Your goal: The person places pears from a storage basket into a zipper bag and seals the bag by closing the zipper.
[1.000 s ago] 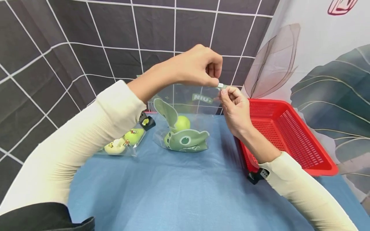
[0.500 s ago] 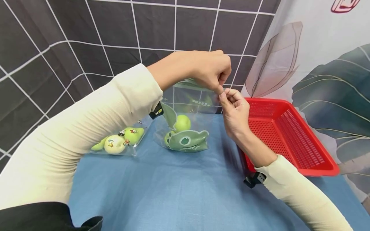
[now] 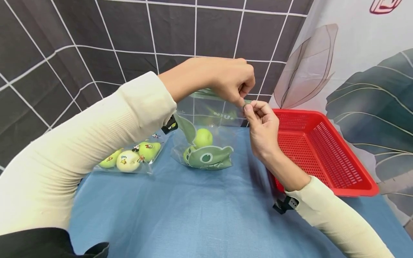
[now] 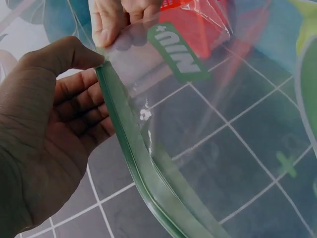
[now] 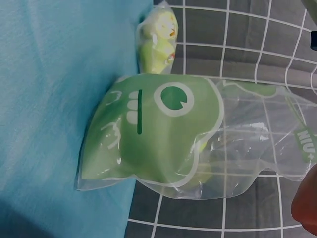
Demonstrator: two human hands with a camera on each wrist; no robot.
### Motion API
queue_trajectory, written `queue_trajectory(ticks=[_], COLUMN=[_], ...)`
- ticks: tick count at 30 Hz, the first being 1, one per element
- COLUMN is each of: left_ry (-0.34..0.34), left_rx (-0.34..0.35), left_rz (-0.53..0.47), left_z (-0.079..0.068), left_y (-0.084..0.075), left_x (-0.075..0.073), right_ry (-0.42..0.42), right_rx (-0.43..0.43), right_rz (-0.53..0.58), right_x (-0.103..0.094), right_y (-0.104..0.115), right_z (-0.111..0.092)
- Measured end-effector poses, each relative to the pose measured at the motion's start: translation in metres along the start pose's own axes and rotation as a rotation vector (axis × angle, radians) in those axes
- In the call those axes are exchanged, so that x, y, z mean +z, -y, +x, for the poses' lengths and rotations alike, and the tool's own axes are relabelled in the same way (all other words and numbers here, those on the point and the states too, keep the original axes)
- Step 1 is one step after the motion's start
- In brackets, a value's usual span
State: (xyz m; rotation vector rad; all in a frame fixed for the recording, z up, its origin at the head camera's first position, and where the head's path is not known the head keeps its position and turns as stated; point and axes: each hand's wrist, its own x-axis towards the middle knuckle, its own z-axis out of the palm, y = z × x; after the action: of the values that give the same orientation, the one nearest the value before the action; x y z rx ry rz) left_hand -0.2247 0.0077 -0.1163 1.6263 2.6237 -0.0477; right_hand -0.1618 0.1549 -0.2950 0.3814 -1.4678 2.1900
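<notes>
A clear zip bag (image 3: 222, 138) with a green cartoon animal print stands on the blue cloth, a round green fruit (image 3: 203, 138) showing inside. My left hand (image 3: 230, 80) reaches over its top from the left. In the left wrist view the thumb of that hand presses on the green zip strip (image 4: 121, 119) near the bag's corner. My right hand (image 3: 264, 129) pinches the same corner, its fingertips (image 4: 106, 34) just beyond the left thumb. From the right wrist the printed front of the bag is seen, with a finger of the right hand at the frame's edge.
Left of the bag lies a second clear bag (image 3: 150, 167) with several green and pale fruits, printed with small cartoon figures. A red perforated basket (image 3: 322, 150) stands at the right, beside my right forearm. A dark, white-lined curtain (image 3: 174, 32) hangs behind.
My left hand has come down and to the right along the bag's top, meeting the right fingertips, then slipped slightly back left. The right hand keeps its place at the corner.
</notes>
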Motion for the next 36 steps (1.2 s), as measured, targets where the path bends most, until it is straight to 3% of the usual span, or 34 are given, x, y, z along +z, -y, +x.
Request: queue_trajectory(ticks=[8, 17, 22, 30, 36], left_ry=[-0.058, -0.091, -0.113, -0.216, -0.271], left_rx=[0.016, 0.001, -0.033, -0.09, -0.149], left_rz=[-0.026, -0.141, -0.168, -0.183, -0.233], left_z=[-0.022, -0.051, -0.08, -0.132, -0.167], left_y=[0.016, 0.035, 0.044, 0.066, 0.077], left_x=[0.004, 0.019, 0.023, 0.025, 0.033], right_ry=[0.0, 0.031, 0.048, 0.085, 0.081], right_rx=[-0.013, -0.036, -0.05, -0.071, -0.041], right_rz=[-0.034, -0.108, -0.118, -0.121, -0.114], right_x=[-0.005, -0.013, -0.014, -0.017, -0.024], right_y=[0.005, 0.011, 0.016, 0.031, 0.035], right_z=[0.0, -0.003, -0.006, -0.007, -0.008])
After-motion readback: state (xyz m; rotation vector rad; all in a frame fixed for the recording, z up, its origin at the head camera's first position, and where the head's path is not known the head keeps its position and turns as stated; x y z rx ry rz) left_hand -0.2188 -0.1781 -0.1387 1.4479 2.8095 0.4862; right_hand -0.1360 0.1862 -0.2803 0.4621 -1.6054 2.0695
